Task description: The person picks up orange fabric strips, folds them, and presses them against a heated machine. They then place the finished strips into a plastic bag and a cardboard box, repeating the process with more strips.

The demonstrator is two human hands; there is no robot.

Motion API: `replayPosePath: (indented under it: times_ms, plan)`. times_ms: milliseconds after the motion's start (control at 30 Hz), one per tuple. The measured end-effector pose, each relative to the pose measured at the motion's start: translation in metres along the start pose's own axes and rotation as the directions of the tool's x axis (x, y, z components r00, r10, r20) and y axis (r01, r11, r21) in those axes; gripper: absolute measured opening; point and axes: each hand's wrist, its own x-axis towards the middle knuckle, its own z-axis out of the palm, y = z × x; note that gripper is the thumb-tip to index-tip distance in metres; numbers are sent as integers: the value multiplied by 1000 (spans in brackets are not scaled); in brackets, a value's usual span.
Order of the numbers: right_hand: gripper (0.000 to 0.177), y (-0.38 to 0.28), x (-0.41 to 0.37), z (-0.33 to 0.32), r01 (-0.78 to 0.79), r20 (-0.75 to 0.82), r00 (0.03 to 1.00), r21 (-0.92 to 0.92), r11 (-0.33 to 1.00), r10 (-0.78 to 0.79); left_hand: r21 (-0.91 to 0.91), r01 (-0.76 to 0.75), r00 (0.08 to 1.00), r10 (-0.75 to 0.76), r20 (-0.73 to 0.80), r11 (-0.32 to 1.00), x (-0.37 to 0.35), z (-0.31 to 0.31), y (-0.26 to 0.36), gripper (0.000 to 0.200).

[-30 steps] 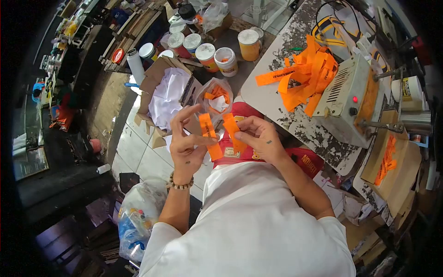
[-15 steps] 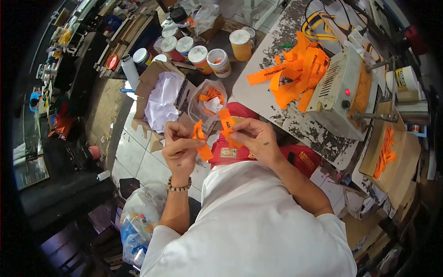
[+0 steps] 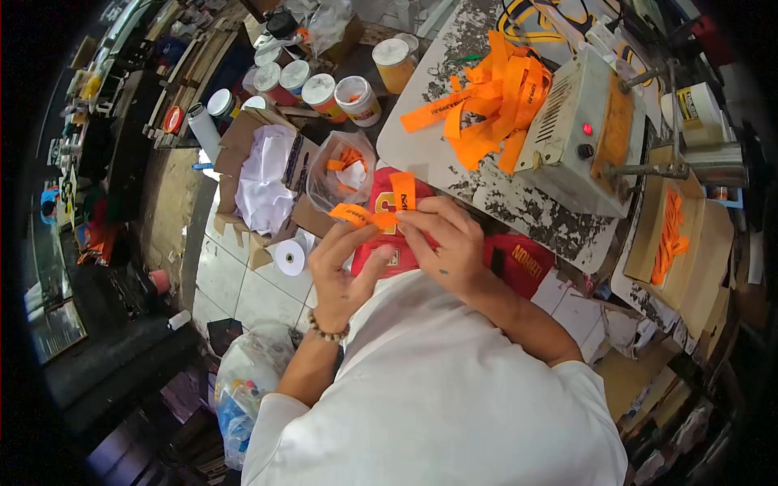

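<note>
A short orange strip (image 3: pixel 403 191) with dark lettering is pinched between the thumb and fingers of my right hand (image 3: pixel 450 247). Its folded left part reaches the fingertips of my left hand (image 3: pixel 342 263), which hold it with the thumb standing apart. Below the strip, a red garment (image 3: pixel 379 188) with yellow lettering covers my lap. Just beyond my hands is a clear plastic bag (image 3: pixel 320 174) with orange strips and a white piece inside. A larger pile of orange strips (image 3: pixel 494 105) lies on the worn white table.
A metal machine (image 3: pixel 567 134) with a red light stands on the table (image 3: pixel 433 162). To its right, a cardboard box (image 3: pixel 703 279) holds orange strips. Several paint tubs (image 3: pixel 356 101) stand ahead. At left are a carton with white cloth (image 3: pixel 263 186) and a white spool (image 3: pixel 290 257).
The strip parts, apart before, now meet between my hands. My left fingers have turned forward and the thumb has spread away. The view has shifted to the right, uncovering the white spool.
</note>
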Motion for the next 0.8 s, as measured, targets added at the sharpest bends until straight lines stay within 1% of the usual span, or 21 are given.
replayPosePath:
  times_ms: [33,100,133,167,200,233,267,300,333,367,400,433,467,533,567,633,667,700,733,767,800]
  plan:
    - [23,0,-1,0,95,27,995,-114,989,-92,-60,31,999,-32,-19,998,1,6,0,25]
    - [21,2,-4,5,132,27,991,-135,982,-130,-109,35,999,-36,-14,993,2,16,-6,24]
    - [20,2,-5,5,169,28,986,-157,973,-166,-263,152,985,-167,-39,953,3,21,-4,19]
    - [20,1,-4,3,168,24,986,-164,972,-166,-413,257,953,-299,-39,874,4,24,-3,15]
    - [18,-1,-2,0,99,35,995,-81,992,-96,-415,256,955,-295,-33,873,5,24,-3,15]
    - [17,-2,-1,-4,27,53,998,3,1000,-27,-430,308,940,-342,-2,849,7,21,-4,13]
    - [17,-3,0,-8,25,49,998,-2,1000,-25,-442,359,922,-387,30,822,9,16,-5,12]
    - [20,-3,0,-14,-49,55,997,70,996,46,-443,360,922,-385,36,821,11,10,-5,12]
    - [23,-2,0,-19,-123,67,991,141,982,115,-473,393,916,-380,127,789,13,3,-3,12]
    - [23,2,-4,-21,-125,64,991,137,983,117,-498,427,904,-369,217,755,15,-4,-3,13]
    - [23,8,-9,-22,-275,149,959,309,910,240,-585,463,885,-382,264,666,16,-8,-3,9]
    - [24,11,-12,-23,-419,252,907,456,785,337,-584,463,886,-379,269,667,17,-10,-3,9]
    - [24,11,-13,-25,-415,247,909,456,787,336,-582,473,880,-382,280,661,17,-10,-4,7]
    - [26,6,-14,-29,-600,475,795,516,612,378,-579,483,875,-381,298,657,20,-8,-2,7]
    - [26,1,-13,-28,-596,467,798,517,614,381,-550,482,876,-383,294,681,23,-5,2,6]
    - [29,-9,-8,-25,-334,221,938,375,865,267,-522,481,877,-376,300,704,27,-2,8,6]
    - [29,-8,-9,-28,-331,210,940,369,868,269,-530,443,893,-305,330,723,28,-4,9,6]
    - [33,-4,-10,-33,-314,182,946,309,898,268,-540,403,905,-233,356,739,30,-7,11,7]
    - [39,-2,-11,-38,-298,156,951,248,922,265,-542,401,905,-226,361,738,33,-12,13,7]
    - [39,0,-10,-43,-297,150,952,245,923,267,-569,374,891,-115,438,732,36,-18,15,8]
    - [39,2,-9,-47,-273,172,959,323,906,227,-595,352,862,-3,507,722,38,-21,18,10]
